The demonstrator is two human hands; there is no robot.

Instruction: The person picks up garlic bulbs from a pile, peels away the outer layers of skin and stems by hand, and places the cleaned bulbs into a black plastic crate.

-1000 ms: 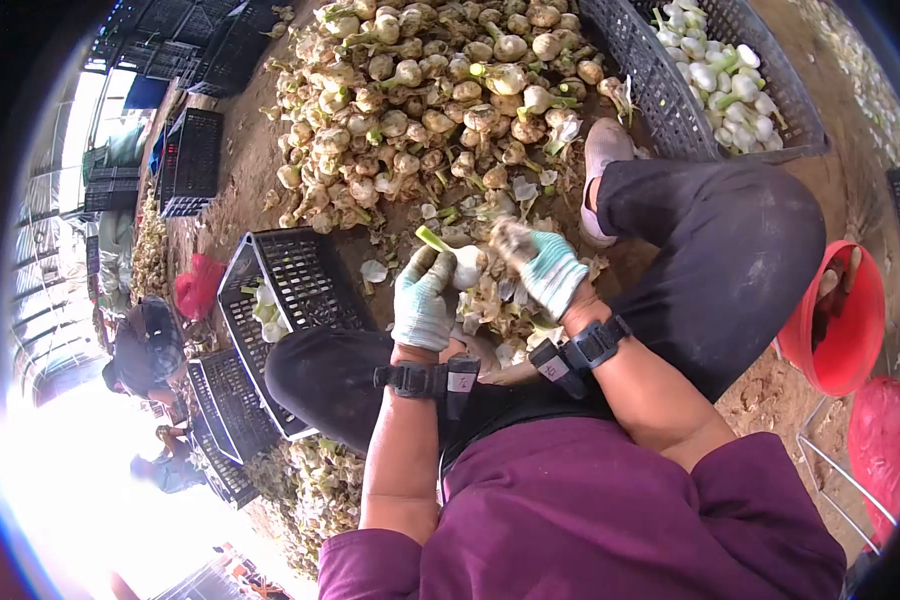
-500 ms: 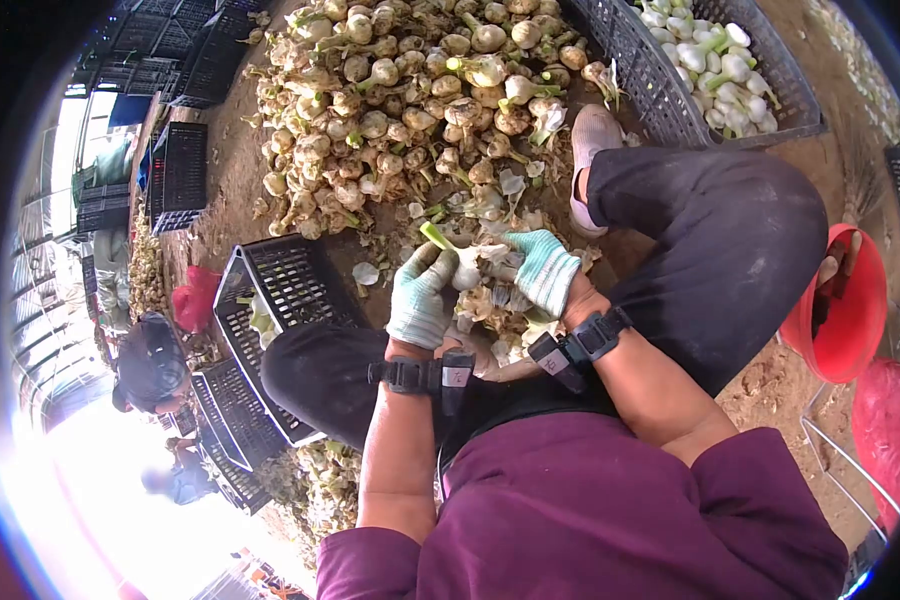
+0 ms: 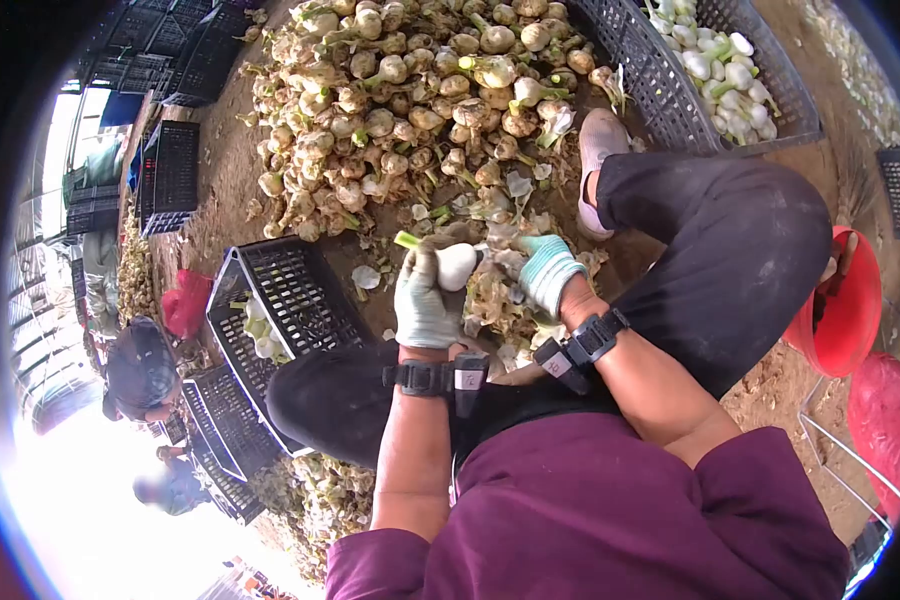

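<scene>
Garlic bulb (image 3: pixel 457 267) above earthen floor (image 3: pixel 760 400) and papery husks (image 3: pixel 497 300): smooth, rounded, gripped by left hand (image 3: pixel 423 300); right hand (image 3: pixel 549 274) hold unclear.

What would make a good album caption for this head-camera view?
A gloved left hand holds a white bulb, the right hand nearby, before a heap of brownish bulbs.

A heap of bulbs (image 3: pixel 400 110) is spread on the ground (image 3: pixel 220 190) before the person (image 3: pixel 590 510), with a crate (image 3: pixel 660 90) of more bulbs (image 3: pixel 735 85) placed to its right, another crate (image 3: pixel 305 290) set beside the left knee (image 3: pixel 305 395), and a bucket (image 3: pixel 860 310), backed by a sack (image 3: pixel 888 420), stationed beside the right knee (image 3: pixel 785 215).
</scene>
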